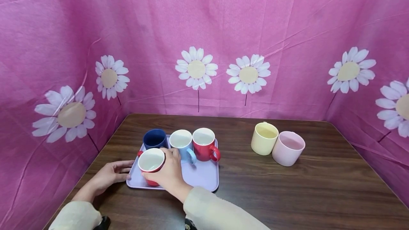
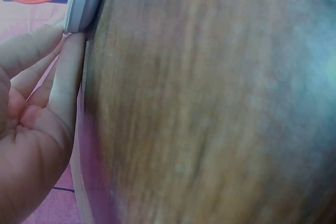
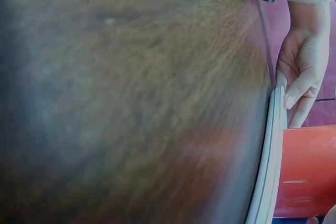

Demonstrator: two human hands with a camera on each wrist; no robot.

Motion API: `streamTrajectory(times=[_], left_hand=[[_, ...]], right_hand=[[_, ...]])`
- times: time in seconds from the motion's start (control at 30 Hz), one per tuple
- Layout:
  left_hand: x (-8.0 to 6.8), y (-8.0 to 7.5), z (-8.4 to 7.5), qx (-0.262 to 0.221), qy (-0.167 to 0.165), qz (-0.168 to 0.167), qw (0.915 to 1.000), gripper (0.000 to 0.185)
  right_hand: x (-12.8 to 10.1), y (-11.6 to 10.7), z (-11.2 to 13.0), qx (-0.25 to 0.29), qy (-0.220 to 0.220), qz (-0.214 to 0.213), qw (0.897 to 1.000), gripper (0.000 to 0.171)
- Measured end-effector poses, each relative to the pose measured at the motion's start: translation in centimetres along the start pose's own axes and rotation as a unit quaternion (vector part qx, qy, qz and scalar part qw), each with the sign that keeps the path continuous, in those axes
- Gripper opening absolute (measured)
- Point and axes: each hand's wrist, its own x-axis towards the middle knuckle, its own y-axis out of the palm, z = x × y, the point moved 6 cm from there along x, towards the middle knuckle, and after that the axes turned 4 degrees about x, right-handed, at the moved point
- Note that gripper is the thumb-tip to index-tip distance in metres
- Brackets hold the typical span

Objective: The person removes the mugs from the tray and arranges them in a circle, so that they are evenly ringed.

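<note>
My right hand [image 1: 170,171] grips a red mug [image 1: 152,182] with a white inside, at the front left of a lilac tray [image 1: 201,176]. The mug's handle points to the back left, and its red side [image 3: 310,171] shows in the right wrist view. With fingers mostly straight, my left hand [image 1: 110,176] touches the tray's left edge; its fingertips [image 2: 76,43] meet the rim in the left wrist view. Behind on the tray stand a navy mug [image 1: 155,137], a light blue mug [image 1: 182,144] and a second red mug [image 1: 203,148].
A yellow mug [image 1: 263,139] and a pink mug [image 1: 287,152] stand side by side to the tray's right on the brown wooden table [image 1: 319,187]. A pink curtain [image 1: 153,38] with white flowers hangs behind and along both sides.
</note>
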Motion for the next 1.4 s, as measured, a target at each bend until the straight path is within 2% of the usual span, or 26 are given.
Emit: streamTrajectory(times=[0.17, 0.4, 0.67, 0.93, 1.1, 1.4], left_hand=[[0.0, 0.0, 0.1, 0.003, 0.000, -0.002, 1.0000, 0.066], [0.1, 0.0, 0.2, 0.002, 0.001, -0.002, 1.0000, 0.066], [0.0, 0.0, 0.2, 0.011, -0.005, -0.005, 0.9999, 0.066], [0.1, -0.1, 0.3, 0.016, -0.012, -0.003, 0.9998, 0.066], [0.1, 0.0, 0.3, 0.019, -0.017, -0.002, 0.9997, 0.066], [0.0, 0.1, 0.1, 0.016, -0.013, 0.000, 0.9998, 0.066]], right_hand=[[-0.3, -0.3, 0.0, 0.017, -0.010, -0.015, 1.000, 0.079], [-0.6, -0.5, -0.2, 0.019, -0.021, -0.004, 1.000, 0.081], [-0.7, -1.3, 0.1, 0.043, -0.061, -0.021, 0.997, 0.080], [-0.7, -2.0, 0.4, 0.078, -0.031, 0.002, 0.996, 0.079], [-0.6, -3.1, 1.2, 0.084, -0.044, -0.002, 0.995, 0.078], [-0.1, -6.5, 2.7, 0.082, -0.100, -0.036, 0.991, 0.079]])
